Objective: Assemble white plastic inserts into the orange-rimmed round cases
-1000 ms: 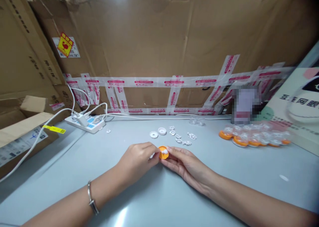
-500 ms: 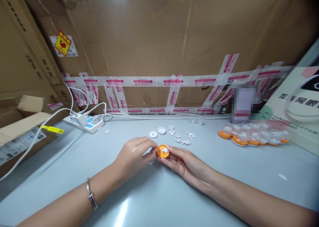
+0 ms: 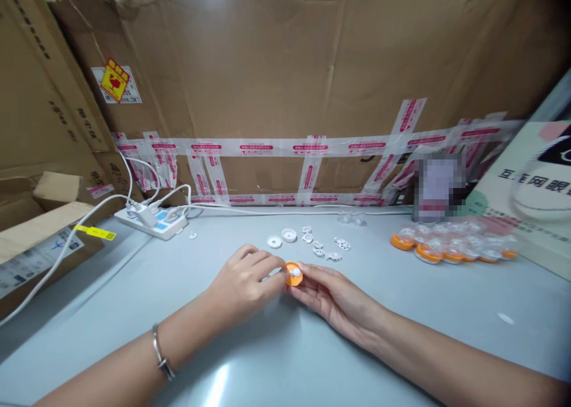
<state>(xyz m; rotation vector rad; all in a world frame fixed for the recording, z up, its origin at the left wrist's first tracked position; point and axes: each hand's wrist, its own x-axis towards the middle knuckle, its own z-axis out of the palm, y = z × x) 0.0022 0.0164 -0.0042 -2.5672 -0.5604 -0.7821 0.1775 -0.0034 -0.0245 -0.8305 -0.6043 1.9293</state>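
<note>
A small round orange plastic shell [image 3: 292, 281] with small white parts [image 3: 295, 272] inside is held just above the table, its hollow side toward me. My right hand [image 3: 332, 297] grips it from the right between thumb and fingers. At its left rim, the bent fingertips of my left hand [image 3: 252, 282] are pinched together over the inside edge. Whatever those fingertips hold is hidden. Beyond the hands lie two white round rings [image 3: 274, 241] and several flat white cut-out plastic pieces [image 3: 318, 252].
Several orange-and-clear round cases [image 3: 452, 249] are grouped at the right. Clear domes [image 3: 352, 218] lie at the back. A white power strip [image 3: 151, 221] with cables stands back left, beside an open carton [image 3: 44, 252]. A large cardboard box [image 3: 267, 85] walls the rear.
My left hand has moved slightly right, its fingertips now over the shell's left rim. The pale piece seen under that hand before is no longer visible. The shell has shifted slightly right.
</note>
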